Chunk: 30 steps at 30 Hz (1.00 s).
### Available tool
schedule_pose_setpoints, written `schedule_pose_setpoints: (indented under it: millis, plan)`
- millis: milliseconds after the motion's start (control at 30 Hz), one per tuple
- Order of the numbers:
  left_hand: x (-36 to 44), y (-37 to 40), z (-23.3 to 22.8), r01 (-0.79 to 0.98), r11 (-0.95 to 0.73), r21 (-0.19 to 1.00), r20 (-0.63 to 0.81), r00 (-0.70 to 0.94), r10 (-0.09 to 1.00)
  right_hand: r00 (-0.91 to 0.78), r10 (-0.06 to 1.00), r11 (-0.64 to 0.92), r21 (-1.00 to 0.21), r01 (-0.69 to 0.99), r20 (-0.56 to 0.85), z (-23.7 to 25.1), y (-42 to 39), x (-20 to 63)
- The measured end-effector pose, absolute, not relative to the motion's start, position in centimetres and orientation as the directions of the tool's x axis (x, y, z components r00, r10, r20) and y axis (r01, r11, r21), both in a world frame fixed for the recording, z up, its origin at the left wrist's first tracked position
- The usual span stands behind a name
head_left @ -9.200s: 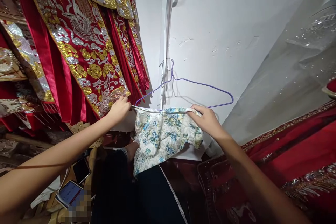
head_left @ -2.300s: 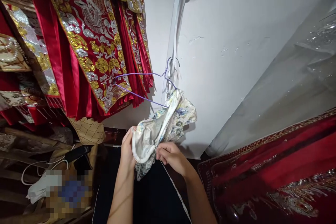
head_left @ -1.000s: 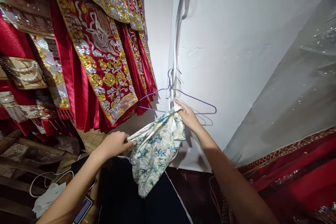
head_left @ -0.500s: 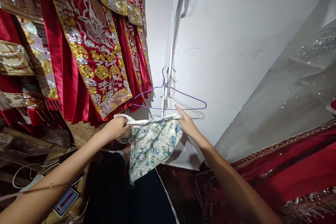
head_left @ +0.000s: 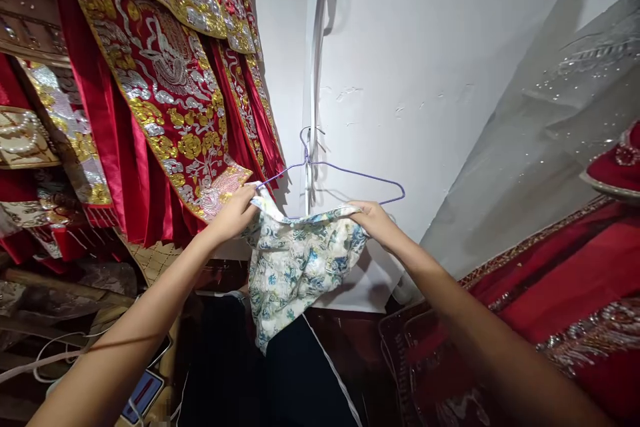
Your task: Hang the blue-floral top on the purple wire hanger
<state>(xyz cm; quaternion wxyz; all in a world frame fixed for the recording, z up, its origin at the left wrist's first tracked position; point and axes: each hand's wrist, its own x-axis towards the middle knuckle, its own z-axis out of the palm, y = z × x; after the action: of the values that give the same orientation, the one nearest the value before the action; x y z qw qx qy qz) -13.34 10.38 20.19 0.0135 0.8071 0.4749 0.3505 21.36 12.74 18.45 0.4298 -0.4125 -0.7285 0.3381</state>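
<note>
no legible text, labels or numbers anywhere

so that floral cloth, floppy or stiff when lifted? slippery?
Probably floppy: the floral cloth sags and bunches between the left hand and right hand, which pinch its top edge. Likely light, since fingertip grips alone hold it up. Its faint sheen hints it could slide on the thin wire hanger.
</note>
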Motion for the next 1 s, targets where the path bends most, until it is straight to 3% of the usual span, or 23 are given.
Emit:
schedule_pose_setpoints:
  millis: [100,200,400,467,533,633,733,800,867,1000]
  plan:
    - [-12.1,11.2,22.2,0.702,-0.576,0.419,0.61,0.253,0.751,-0.336,0.887,0.419,-0.856,0.304,0.315,19.2,11.5,21.4]
    - [-11.5,11.8,23.6,0.698,-0.565,0.439,0.572,0.268,0.775,-0.35,0.871,0.47,-0.791,0.393,0.344,19.6,10.5,22.7]
    - [-11.9,12.4,24.5,0.745,-0.546,0.383,0.482,0.343,0.806,0.05,0.825,0.452,-0.71,0.539,0.563,20.9,11.8,27.1]
    - [-11.9,12.4,24.5,0.737,-0.559,0.379,0.455,0.378,0.806,0.074,0.807,0.415,-0.652,0.634,0.586,21.6,12.8,28.0]
    - [-12.0,12.4,24.4,0.747,-0.557,0.362,0.489,0.356,0.796,-0.007,0.839,0.41,-0.624,0.665,0.544,22.6,13.4,28.7]
    - [-12.4,12.5,24.1,0.81,-0.461,0.362,0.638,0.145,0.756,-0.214,0.928,0.372,-0.744,0.555,0.304,25.0,13.2,29.5]
    - [-12.8,12.6,24.3,0.785,-0.346,0.515,0.628,-0.071,0.775,-0.32,0.941,0.219,-0.915,0.34,0.107,27.0,12.1,29.3]
    - [-12.5,12.5,24.6,0.739,-0.352,0.574,0.573,-0.057,0.817,-0.307,0.946,0.158,-0.975,0.154,0.105,26.6,11.3,28.2]
    - [-11.6,12.4,24.9,0.724,-0.419,0.548,0.578,0.035,0.815,-0.255,0.96,0.129,-0.991,0.023,0.119,24.1,10.4,26.7]
    - [-10.2,12.2,25.3,0.756,-0.49,0.434,0.613,0.151,0.775,-0.055,0.959,0.279,-0.96,0.026,0.277,16.2,8.7,24.5]
